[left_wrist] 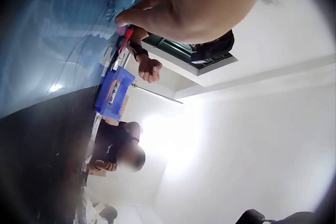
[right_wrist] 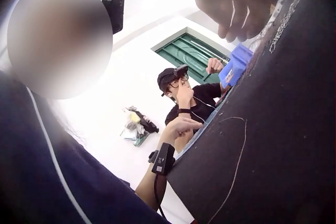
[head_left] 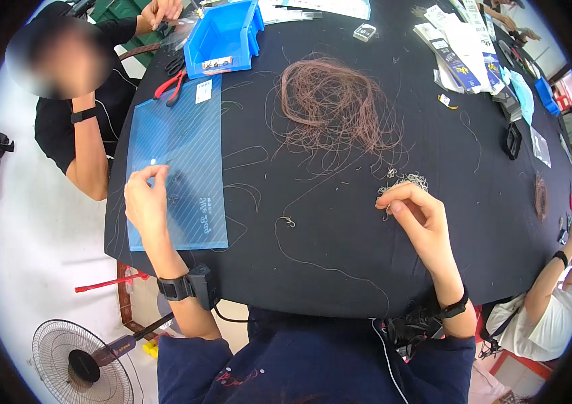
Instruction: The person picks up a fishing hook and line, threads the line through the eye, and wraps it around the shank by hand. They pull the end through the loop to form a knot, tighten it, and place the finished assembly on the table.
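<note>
My left hand [head_left: 145, 198] is over the blue clear file bag [head_left: 195, 145], its fingers loosely bent; no held thing shows in it. Small dark hooks [head_left: 174, 180] lie on the bag beside its fingertips. On the right, my right hand [head_left: 422, 219] pinches a small silvery fish hook [head_left: 385, 214] between thumb and forefinger, at the near edge of a heap of similar hooks [head_left: 415, 179]. Part of that heap is hidden behind the fingers. A few loose hooks [head_left: 289, 221] with a thin line lie between my hands.
A tangled coil of brown line [head_left: 330, 101] lies beyond my hands on the black cloth [head_left: 326, 276]. Red-handled pliers [head_left: 170, 87] and a blue bin [head_left: 222, 40] stand at the far left. Printed packets [head_left: 457, 54] are piled far right. Another person [head_left: 87, 135] sits at the left.
</note>
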The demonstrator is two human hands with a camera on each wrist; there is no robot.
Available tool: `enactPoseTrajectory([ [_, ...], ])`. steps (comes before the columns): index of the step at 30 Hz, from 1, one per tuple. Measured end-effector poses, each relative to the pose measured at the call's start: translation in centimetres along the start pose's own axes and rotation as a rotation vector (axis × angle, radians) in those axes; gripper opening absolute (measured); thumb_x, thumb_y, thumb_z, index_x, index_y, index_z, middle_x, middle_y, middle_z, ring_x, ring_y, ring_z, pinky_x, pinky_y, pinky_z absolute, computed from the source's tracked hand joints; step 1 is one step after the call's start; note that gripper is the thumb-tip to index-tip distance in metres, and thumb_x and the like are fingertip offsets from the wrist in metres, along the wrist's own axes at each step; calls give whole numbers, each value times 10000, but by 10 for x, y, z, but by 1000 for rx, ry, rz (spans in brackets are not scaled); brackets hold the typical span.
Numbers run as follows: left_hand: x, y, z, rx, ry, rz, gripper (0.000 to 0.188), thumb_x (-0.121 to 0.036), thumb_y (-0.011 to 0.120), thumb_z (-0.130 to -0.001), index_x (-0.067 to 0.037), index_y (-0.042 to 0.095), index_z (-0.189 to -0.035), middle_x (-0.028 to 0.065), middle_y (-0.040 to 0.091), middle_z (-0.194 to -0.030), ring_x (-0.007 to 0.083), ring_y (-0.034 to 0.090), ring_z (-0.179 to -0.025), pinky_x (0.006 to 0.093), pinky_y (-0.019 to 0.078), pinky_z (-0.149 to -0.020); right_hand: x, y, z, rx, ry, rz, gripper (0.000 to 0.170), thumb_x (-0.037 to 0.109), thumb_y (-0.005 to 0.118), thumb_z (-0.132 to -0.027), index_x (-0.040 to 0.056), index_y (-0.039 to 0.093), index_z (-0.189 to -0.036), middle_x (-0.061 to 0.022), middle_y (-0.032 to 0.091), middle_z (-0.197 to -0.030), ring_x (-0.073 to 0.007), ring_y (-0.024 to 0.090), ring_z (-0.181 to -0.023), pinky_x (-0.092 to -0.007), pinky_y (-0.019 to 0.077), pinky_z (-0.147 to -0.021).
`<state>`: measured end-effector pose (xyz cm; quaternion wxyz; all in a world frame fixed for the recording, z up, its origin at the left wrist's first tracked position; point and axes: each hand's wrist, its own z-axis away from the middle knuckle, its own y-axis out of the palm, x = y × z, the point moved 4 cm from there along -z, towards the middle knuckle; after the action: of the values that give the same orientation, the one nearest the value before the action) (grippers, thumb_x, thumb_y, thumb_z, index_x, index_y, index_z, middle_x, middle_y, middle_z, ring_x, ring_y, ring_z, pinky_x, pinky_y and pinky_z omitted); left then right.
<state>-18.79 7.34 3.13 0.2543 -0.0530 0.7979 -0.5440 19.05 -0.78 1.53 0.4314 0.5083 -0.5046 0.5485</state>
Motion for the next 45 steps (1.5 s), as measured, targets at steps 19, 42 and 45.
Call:
enactPoseTrajectory([
  [19, -107, 0, 101, 423, 958, 155, 203, -78, 754, -603, -75, 621, -756, 9, 563, -841, 208, 547, -826, 335, 465, -685, -7, 8, 2, 83, 33, 29, 139, 8, 511, -887, -12, 634, -949, -82, 639, -928, -158, 621, -897, -277, 487, -783],
  [42, -158, -13, 136, 521, 1022, 597, 193, -15, 705, -615, -85, 582, -746, 31, 553, -885, 222, 547, -833, 327, 456, -686, -5, 22, 5, 180, 16, 77, 147, 93, 566, -891, 2, 633, -986, -74, 632, -884, -121, 607, -766, -236, 472, -630],
  [45, -166, -11, 136, 526, 1052, 584, 187, -20, 704, -619, -87, 579, -741, 29, 552, -880, 219, 548, -826, 325, 458, -683, -5, 16, 6, 63, -7, -126, 161, 111, 556, -909, -3, 628, -997, -61, 620, -894, -110, 598, -796, -233, 472, -653],
])
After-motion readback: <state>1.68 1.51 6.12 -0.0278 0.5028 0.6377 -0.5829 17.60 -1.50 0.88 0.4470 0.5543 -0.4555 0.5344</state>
